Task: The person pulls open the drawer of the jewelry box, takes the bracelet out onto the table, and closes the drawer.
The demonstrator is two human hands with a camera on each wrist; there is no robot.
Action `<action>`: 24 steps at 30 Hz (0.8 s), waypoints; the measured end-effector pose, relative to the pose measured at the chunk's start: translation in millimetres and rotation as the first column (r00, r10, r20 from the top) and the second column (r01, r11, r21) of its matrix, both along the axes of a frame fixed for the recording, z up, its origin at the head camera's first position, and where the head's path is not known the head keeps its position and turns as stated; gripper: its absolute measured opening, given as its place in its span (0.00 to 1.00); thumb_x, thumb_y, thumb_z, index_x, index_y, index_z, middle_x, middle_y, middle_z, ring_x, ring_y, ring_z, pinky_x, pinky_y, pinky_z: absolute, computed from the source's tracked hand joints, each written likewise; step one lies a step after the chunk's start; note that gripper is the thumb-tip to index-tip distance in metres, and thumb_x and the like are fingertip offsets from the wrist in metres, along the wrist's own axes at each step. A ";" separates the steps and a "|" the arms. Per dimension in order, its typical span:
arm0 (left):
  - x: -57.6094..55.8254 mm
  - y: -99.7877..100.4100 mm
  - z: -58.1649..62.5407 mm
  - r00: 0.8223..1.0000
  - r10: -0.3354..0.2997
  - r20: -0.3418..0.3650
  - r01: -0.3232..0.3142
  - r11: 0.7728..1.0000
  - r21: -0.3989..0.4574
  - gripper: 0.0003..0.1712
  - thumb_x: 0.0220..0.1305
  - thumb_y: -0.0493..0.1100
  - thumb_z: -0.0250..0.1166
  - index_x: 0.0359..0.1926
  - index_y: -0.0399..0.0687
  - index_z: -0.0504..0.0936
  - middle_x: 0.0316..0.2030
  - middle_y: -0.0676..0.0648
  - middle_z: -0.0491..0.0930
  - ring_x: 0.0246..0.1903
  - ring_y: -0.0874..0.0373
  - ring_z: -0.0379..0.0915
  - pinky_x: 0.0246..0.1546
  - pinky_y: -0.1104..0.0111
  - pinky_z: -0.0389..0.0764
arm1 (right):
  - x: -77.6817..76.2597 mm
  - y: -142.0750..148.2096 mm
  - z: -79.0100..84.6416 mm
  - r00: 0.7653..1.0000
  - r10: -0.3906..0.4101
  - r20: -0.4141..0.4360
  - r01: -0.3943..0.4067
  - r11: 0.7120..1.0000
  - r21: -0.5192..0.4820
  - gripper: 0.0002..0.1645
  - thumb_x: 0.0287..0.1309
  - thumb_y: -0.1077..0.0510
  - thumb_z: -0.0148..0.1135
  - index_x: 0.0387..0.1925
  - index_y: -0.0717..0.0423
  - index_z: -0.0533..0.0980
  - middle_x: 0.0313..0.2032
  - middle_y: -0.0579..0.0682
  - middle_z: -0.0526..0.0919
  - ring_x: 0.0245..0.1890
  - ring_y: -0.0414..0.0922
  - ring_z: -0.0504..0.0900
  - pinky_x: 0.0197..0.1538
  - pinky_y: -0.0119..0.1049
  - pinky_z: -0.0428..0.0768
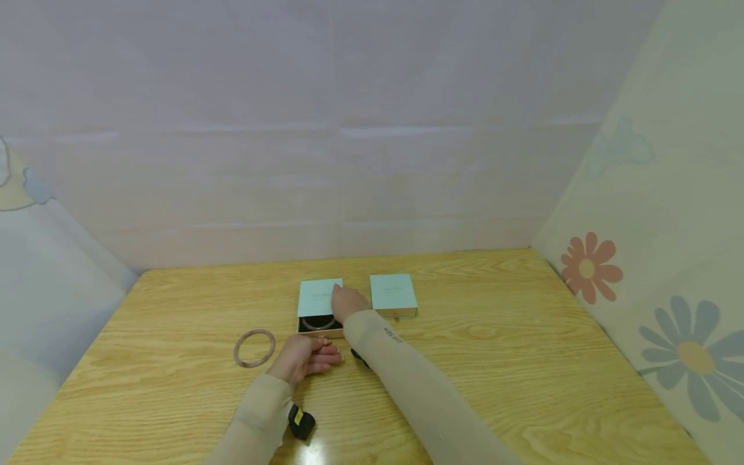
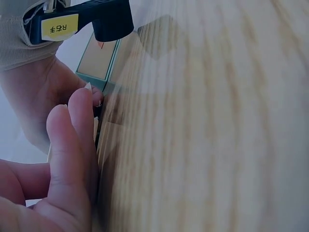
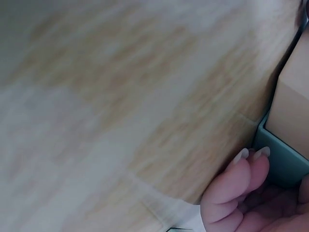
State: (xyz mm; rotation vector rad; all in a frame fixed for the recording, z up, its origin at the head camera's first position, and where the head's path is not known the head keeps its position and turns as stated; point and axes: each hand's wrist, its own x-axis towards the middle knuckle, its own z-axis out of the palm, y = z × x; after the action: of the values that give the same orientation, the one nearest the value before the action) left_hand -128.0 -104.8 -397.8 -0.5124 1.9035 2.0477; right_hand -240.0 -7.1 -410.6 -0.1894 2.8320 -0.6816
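Observation:
A pale blue box [image 1: 321,333] with cream sides sits partly uncovered in the head view, its light blue lid [image 1: 320,297] over the far part. In its dark inside lies a bangle [image 1: 318,328]. My right hand [image 1: 350,303] pinches the lid at its right edge; in the right wrist view its fingers [image 3: 229,186] curl beside the teal edge [image 3: 280,159]. My left hand [image 1: 305,358] is at the box's near side, its fingers loosely extended and its thumb by the front wall. Contact there is unclear. A second, pinkish-brown bangle [image 1: 254,365] lies left of that hand.
A matching covered box [image 1: 393,294] stands just right of my right hand. All this rests on a wood-grain table [image 1: 511,361]. A pale cloth backdrop [image 1: 349,161] rises behind the far edge, and flower-printed cloth [image 1: 657,258] hangs at the right.

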 end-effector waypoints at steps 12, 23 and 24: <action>1.6 -0.1 -1.3 1.000 0.005 0.001 -0.005 1.000 -0.007 0.15 0.75 0.31 0.45 0.51 0.21 0.71 0.30 0.42 0.84 0.30 0.54 0.84 0.26 0.69 0.83 | -0.3 -2.0 -0.1 1.000 -0.015 0.002 0.015 1.000 0.006 0.42 0.78 0.45 0.26 0.15 0.55 0.75 0.25 0.55 0.83 0.29 0.49 0.83 0.34 0.41 0.81; 3.5 -0.2 -1.5 1.000 -0.001 0.009 0.001 1.000 -0.023 0.14 0.74 0.31 0.44 0.48 0.24 0.73 0.29 0.43 0.83 0.31 0.53 0.84 0.27 0.68 0.84 | -1.7 -2.4 -3.4 1.000 -0.015 -0.002 0.015 1.000 0.001 0.43 0.78 0.44 0.26 0.12 0.55 0.73 0.11 0.50 0.70 0.15 0.46 0.71 0.24 0.38 0.73; 3.8 -0.1 -1.4 1.000 -0.002 0.010 0.002 1.000 -0.024 0.14 0.74 0.31 0.44 0.48 0.24 0.73 0.29 0.43 0.83 0.31 0.53 0.84 0.27 0.68 0.84 | -2.2 -2.4 -3.9 1.000 -0.012 -0.003 0.012 1.000 0.002 0.43 0.78 0.44 0.26 0.12 0.55 0.72 0.11 0.49 0.69 0.14 0.45 0.70 0.22 0.38 0.72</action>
State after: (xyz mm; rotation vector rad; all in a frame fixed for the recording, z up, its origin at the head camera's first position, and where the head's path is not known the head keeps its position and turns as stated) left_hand -124.2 -104.9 -399.2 -0.5255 1.9242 2.0196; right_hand -242.2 -9.5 -414.5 -0.1738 2.8386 -0.6816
